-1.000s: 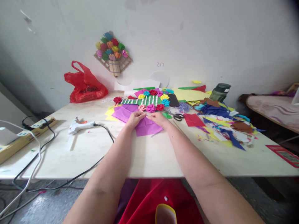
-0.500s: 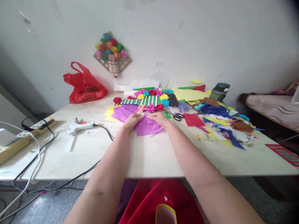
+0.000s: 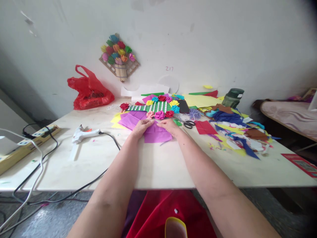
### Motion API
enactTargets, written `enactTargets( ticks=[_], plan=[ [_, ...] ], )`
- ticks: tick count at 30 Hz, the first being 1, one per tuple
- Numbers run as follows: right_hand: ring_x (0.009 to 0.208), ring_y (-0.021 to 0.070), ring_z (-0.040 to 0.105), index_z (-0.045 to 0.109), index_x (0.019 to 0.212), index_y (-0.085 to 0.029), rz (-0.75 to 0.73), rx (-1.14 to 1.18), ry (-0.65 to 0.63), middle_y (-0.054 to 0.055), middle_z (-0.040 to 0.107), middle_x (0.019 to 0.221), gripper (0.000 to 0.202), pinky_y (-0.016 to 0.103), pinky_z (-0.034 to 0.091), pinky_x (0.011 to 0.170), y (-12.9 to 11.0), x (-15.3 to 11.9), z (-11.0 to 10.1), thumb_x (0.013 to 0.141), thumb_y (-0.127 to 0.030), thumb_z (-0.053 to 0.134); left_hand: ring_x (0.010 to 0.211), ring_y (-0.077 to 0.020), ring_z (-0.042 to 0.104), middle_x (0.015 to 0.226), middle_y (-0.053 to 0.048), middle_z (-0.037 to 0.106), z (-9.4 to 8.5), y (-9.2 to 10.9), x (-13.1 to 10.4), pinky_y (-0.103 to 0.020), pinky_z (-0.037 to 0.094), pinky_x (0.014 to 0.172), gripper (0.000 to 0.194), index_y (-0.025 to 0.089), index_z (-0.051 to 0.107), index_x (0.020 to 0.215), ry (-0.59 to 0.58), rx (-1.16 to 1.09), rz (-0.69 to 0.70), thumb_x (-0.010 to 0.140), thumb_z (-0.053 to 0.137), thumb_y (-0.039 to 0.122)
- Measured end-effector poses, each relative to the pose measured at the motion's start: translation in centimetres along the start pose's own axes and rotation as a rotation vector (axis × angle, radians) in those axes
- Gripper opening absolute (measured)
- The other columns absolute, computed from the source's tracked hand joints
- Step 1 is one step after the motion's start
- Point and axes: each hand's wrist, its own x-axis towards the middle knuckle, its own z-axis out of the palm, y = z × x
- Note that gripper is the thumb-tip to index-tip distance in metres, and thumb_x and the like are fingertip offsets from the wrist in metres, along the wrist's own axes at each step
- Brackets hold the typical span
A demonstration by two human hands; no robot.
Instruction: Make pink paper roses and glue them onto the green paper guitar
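A sheet of purple paper [image 3: 157,137] lies in front of me, its upper part pinched between the fingers of my left hand [image 3: 142,128] and my right hand [image 3: 168,127]. Both hands are closed on it, fingertips close together. More purple paper [image 3: 130,121] and some yellow paper [image 3: 115,121] lie behind my left hand. Just beyond my hands is a green and white striped piece [image 3: 158,106] edged with colourful paper flowers [image 3: 159,114]. Black-handled scissors [image 3: 189,124] rest right of my right hand, beside a red paper [image 3: 206,127].
A white glue gun [image 3: 85,133] with a black cable lies left, near a power strip [image 3: 39,140]. A red plastic bag [image 3: 90,89] stands back left. Coloured scraps [image 3: 237,127] and a dark green bottle [image 3: 233,97] are at the right. A flower decoration [image 3: 119,54] hangs on the wall.
The lower edge of the held purple paper has shifted slightly up, and its surface shows a changed crease. Both hands have barely moved.
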Motion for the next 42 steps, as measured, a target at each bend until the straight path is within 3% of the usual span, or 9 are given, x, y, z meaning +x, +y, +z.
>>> enactTargets(
  ticks=[4,7,12,14,20,24,30,35,42],
  plan=[
    [0.050,0.0075,0.030,0.057,0.053,-0.016,-0.026,-0.031,-0.063,-0.007,0.038,0.048,0.032,0.024,0.023,0.052,-0.1,-0.1,0.1,0.060,-0.045,0.067,0.050,-0.0093,0.051,0.060,0.000,0.060,0.2,-0.3,0.4,-0.021,0.038,0.048,0.039,0.013,0.063,0.071,0.006,0.051,0.017,0.060,0.075,0.049],
    [0.050,0.0073,0.028,0.055,0.052,-0.016,-0.018,-0.051,-0.064,-0.007,0.036,0.046,0.035,0.024,0.021,0.052,-0.2,-0.1,0.1,0.060,-0.048,0.067,0.046,-0.0080,0.047,0.055,0.002,0.056,0.1,-0.8,1.0,-0.020,0.034,0.045,0.038,0.014,0.059,0.067,0.080,0.101,0.052,0.059,0.075,0.047],
    [0.053,0.0083,0.035,0.060,0.058,-0.015,0.021,-0.022,0.097,-0.006,0.044,0.050,0.033,0.025,0.026,0.054,-0.3,-0.1,0.0,0.059,-0.048,0.065,0.039,-0.0055,0.034,0.046,0.007,0.042,0.1,-1.1,1.4,-0.019,0.023,0.038,0.036,0.017,0.050,0.062,0.305,0.151,0.105,0.065,0.070,0.047],
    [0.054,0.0092,0.038,0.062,0.062,-0.015,0.037,0.003,0.160,-0.005,0.048,0.052,0.031,0.025,0.029,0.056,-0.3,-0.1,-0.2,0.058,-0.046,0.065,0.039,-0.0053,0.033,0.045,0.007,0.041,0.2,-1.0,1.3,-0.019,0.021,0.038,0.037,0.017,0.049,0.062,0.341,0.148,0.112,0.065,0.070,0.048],
    [0.056,0.0093,0.041,0.064,0.062,-0.015,0.004,0.024,0.097,-0.004,0.052,0.054,0.028,0.025,0.032,0.059,-0.7,-0.3,-0.4,0.056,-0.042,0.068,0.048,-0.0093,0.046,0.057,0.001,0.056,0.3,-0.3,0.5,-0.021,0.032,0.044,0.044,0.015,0.062,0.075,0.181,0.109,0.077,0.064,0.069,0.056],
    [0.055,0.0092,0.042,0.063,0.061,-0.015,-0.016,0.026,0.037,-0.005,0.051,0.053,0.032,0.024,0.032,0.056,-1.0,-0.5,-0.3,0.056,-0.045,0.071,0.049,-0.0082,0.042,0.054,0.002,0.051,0.4,-0.2,0.5,-0.021,0.029,0.045,0.043,0.014,0.056,0.060,0.185,0.179,0.092,0.061,0.071,0.055],
    [0.053,0.0140,0.054,0.061,0.075,-0.017,0.151,0.442,0.053,0.001,0.062,0.060,0.043,0.028,0.045,0.054,-1.3,-0.3,0.1,0.068,-0.060,0.062,0.046,-0.0076,0.032,0.047,0.005,0.038,0.4,-0.6,1.4,-0.022,0.022,0.043,0.042,0.018,0.048,0.056,0.492,0.231,0.156,0.070,0.062,0.055],
    [0.049,0.0136,0.056,0.061,0.076,-0.016,0.249,0.495,-0.002,0.003,0.065,0.059,0.034,0.026,0.045,0.048,-1.5,-0.4,0.9,0.065,-0.045,0.073,0.049,-0.0085,0.031,0.049,0.005,0.033,0.6,-0.4,1.5,-0.023,0.024,0.046,0.040,0.019,0.042,0.053,0.656,0.253,0.215,0.075,0.057,0.049],
    [0.061,0.0168,0.062,0.065,0.072,-0.013,0.215,0.399,0.059,0.002,0.067,0.060,0.030,0.029,0.051,0.062,-1.2,-0.3,2.2,0.052,-0.028,0.082,0.050,-0.0097,0.034,0.051,0.004,0.038,1.0,-0.7,1.5,-0.023,0.026,0.047,0.037,0.019,0.046,0.055,0.671,0.290,0.222,0.076,0.054,0.048]
  ],
)
